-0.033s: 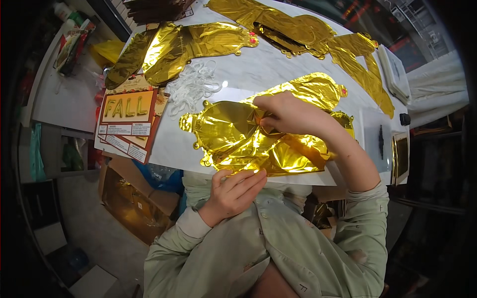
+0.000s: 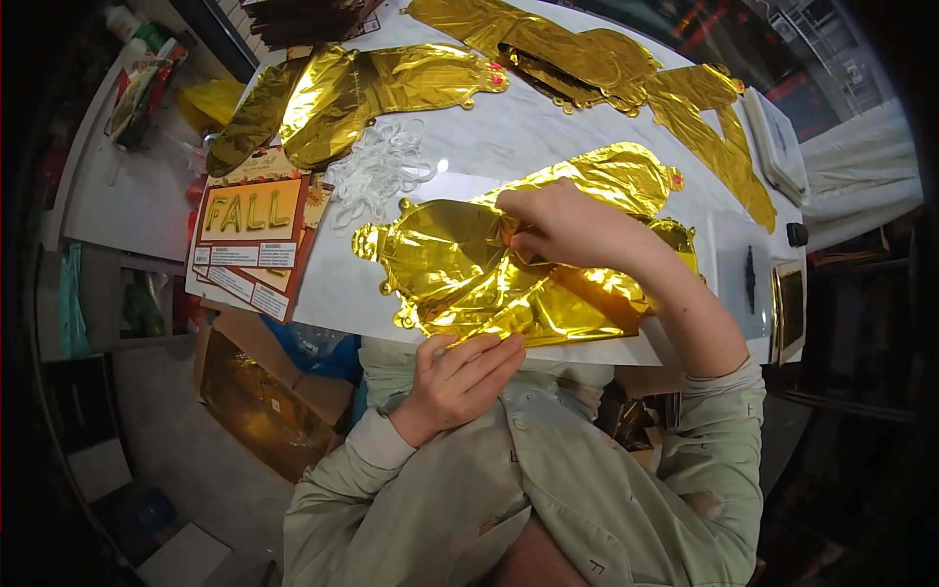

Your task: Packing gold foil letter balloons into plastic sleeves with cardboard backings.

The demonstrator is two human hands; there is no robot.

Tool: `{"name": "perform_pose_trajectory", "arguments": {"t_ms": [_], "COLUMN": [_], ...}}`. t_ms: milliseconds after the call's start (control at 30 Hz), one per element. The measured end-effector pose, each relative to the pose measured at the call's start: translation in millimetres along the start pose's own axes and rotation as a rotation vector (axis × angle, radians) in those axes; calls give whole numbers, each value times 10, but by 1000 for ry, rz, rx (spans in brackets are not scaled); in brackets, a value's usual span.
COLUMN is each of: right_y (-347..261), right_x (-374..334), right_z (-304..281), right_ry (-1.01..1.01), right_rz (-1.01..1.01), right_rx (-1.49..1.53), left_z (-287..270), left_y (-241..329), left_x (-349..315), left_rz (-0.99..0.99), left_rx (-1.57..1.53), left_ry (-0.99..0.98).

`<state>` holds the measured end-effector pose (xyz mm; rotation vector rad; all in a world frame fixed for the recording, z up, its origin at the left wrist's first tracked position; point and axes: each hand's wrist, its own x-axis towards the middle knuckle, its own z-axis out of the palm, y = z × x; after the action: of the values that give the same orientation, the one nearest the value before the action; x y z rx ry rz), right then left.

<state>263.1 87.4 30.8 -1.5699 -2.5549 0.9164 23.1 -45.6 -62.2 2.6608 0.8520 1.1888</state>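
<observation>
A shiny gold foil balloon [image 2: 455, 259], flat and creased, lies at the table's near edge with small tabs along its left end. Over its middle, my right hand [image 2: 572, 230] is closed, thumb and fingertips pinching the foil. My left hand [image 2: 465, 382] grips the near edge, its fingers lying close together on the foil and the thumb partly hidden. Just behind, another gold foil piece [image 2: 611, 176] with a red mark at its tip extends to the right; I cannot tell whether the two are joined.
Clear plastic loops [image 2: 377, 171] are heaped left of centre. Printed cards [image 2: 249, 230] lie at the left table edge. More flat gold balloons [image 2: 391, 88] spread across the back. On the right sits a translucent tray [image 2: 738, 274]. An open cardboard box [image 2: 264, 401] stands below the table.
The foil's creases and reflections under my right hand have shifted slightly, and that hand has moved very little. My left hand stays at the near edge.
</observation>
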Motion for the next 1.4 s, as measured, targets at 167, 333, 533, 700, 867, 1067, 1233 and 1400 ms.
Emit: {"name": "perform_pose_trajectory", "arguments": {"t_ms": [167,333,533,700,867,1067,1233,1400], "right_y": [-91,-226,-309,-335,-109,33,137,193], "right_x": [-87,-143,-213,-533,-800,-878,-843,-811], "right_z": [135,148,226,89,238,480,544,565], "right_ry": [94,151,316,391,215,318,384,417], "right_rz": [-32,-73,-86,-125,-239,-153,-148,-118], "right_rx": [-138,-397,-466,-446,-164,-61,3,-5], "left_z": [-235,-589,-703,-706,-625,-428,-360,-341], "left_y": [-55,-399,-644,-763,-918,-883,-850,-847], "left_x": [92,355,472,521,714,812,759,744], "left_rz": [-93,-284,-264,-281,-238,-148,-160,-161], "left_rx": [50,112,119,-42,-173,-136,-66,-43], "left_ry": [-29,-64,-182,-182,-267,-505,-546,-556]}}
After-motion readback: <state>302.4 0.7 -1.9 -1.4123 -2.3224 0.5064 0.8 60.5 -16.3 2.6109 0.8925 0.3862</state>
